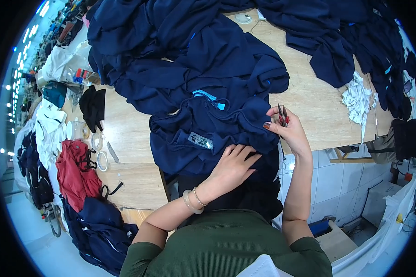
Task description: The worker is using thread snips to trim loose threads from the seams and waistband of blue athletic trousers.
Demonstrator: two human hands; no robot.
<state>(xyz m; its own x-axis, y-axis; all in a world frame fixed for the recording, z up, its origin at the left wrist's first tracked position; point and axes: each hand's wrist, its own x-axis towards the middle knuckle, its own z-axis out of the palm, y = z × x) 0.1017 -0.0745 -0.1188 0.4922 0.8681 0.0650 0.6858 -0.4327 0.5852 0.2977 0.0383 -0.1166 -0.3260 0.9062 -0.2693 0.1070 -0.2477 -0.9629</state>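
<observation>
A navy blue garment (173, 143) with a gathered waistband lies at the table's near edge. On its front are a shiny label (201, 141) and a light blue tag (204, 95) near the waistband. My left hand (233, 164) rests on the fabric below the label, palm down, fingers stretched out. At the garment's right edge, my right hand (293, 134) holds small thread snips (283, 119) with red parts, their blades pointing away from me. The right thumb and fingertips are at the cloth's edge; whether they pinch it I cannot tell.
More navy garments (152, 41) pile up behind and far right (328, 46). White fabric scraps (357, 99) lie to the right. On the left are a red garment (76, 173), a black cloth (93, 108), tape rolls (102, 160) and a thin metallic strip (113, 152).
</observation>
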